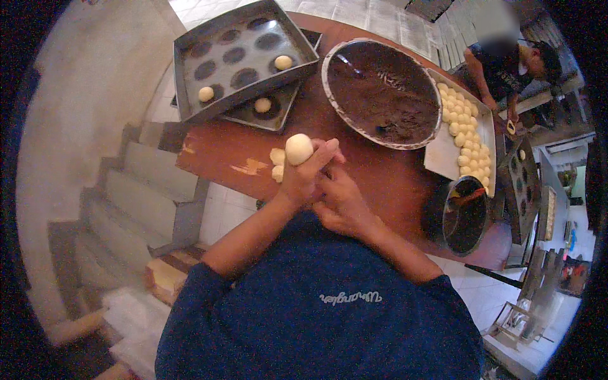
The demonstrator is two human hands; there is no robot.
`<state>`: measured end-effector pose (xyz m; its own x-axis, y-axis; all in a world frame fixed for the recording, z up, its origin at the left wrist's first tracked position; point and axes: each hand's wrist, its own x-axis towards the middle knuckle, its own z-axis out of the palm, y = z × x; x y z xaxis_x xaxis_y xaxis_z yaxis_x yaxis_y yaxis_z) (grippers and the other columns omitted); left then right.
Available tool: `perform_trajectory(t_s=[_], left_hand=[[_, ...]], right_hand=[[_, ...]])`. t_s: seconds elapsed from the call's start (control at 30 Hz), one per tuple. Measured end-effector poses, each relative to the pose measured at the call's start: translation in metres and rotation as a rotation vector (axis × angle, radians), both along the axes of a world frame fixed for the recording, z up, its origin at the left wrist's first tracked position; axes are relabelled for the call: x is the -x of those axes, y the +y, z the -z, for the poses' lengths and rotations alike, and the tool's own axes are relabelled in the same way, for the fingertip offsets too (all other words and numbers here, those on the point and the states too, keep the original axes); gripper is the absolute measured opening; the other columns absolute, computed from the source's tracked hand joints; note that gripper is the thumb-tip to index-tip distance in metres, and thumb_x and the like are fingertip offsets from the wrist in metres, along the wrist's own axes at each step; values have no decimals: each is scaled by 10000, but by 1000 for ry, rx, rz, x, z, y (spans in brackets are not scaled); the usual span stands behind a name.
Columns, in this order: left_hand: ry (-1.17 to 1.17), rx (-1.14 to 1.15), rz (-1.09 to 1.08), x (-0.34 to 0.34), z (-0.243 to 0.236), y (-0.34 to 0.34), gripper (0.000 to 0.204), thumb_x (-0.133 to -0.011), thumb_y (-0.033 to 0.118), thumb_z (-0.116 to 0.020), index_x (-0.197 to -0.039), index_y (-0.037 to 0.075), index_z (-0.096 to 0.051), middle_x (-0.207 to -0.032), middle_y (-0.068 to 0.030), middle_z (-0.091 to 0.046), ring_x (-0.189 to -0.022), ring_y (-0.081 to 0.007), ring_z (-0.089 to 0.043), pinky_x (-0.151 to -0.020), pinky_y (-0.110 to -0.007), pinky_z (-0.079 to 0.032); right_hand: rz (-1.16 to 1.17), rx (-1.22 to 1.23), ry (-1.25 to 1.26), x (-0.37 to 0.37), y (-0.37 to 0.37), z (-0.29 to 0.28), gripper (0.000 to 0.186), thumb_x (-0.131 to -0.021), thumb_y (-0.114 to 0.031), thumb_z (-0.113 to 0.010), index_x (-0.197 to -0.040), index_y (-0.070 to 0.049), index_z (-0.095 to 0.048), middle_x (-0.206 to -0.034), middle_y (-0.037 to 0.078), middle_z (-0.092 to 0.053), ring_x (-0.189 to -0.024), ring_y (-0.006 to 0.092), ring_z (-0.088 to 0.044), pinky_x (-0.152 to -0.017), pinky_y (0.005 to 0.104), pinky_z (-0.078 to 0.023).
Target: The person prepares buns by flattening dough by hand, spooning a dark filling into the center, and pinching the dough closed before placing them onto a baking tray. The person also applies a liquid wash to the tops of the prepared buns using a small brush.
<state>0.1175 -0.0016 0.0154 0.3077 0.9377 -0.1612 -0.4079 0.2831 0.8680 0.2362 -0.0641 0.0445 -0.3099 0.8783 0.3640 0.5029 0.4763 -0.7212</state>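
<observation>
A smooth, pale dough ball (299, 149) bulges from the top of my left hand (303, 180), whose fingers are closed around it. Pressed up against that hand is my right hand (345, 201), its fingers curled inward; whatever they may hold is hidden between the two hands. Just left of my hands, a couple of small dough pieces (277, 163) lie on the reddish-brown table (386, 177). Beyond them stands a dark tray with round hollows (246, 60), tilted over a second tray (269, 117); single dough balls sit in a few hollows.
A large bowl of dark brown filling (383, 95) stands ahead. To its right are a pale tray (441, 155) with many dough balls and a dark pot (465, 221) with a reddish utensil. Another person (506, 73) works at the far right beside another hollowed tray (520, 183). Steps (142, 183) rise at left.
</observation>
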Motion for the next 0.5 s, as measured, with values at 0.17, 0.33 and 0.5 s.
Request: perform_trajectory(t_s=[0.17,0.33,0.5], left_hand=[[824,-257,-171,1,-36,-10,232,-821,179,-826,-740,47,-654,-687,-38,-675,-654,-106,-636,-580,-340,-509],[732,-532,72,10,15,-6,330,-752,136,-832,-1003,-8,-672,-845,-85,-728,-760,-198,-700,-661,-356,-550],[761,-837,359,68,17,14,896,-790,172,-806,-1513,9,-300,-1300,-220,-596,-1187,-307,-604,-994,-384,-493]], right_hand=[[-15,413,74,-55,-30,-32,506,-829,-136,-727,-1301,-15,-588,-1285,224,-594,-1198,408,-576,-1027,457,-455],[319,-61,1,-13,3,-16,415,-864,-218,-713,-1224,-27,-636,-1118,188,-654,-1120,390,-582,-991,484,-471],[345,104,-209,-44,-32,39,343,-860,-255,-721,-1074,0,-638,-1062,204,-646,-1048,394,-585,-908,501,-483]])
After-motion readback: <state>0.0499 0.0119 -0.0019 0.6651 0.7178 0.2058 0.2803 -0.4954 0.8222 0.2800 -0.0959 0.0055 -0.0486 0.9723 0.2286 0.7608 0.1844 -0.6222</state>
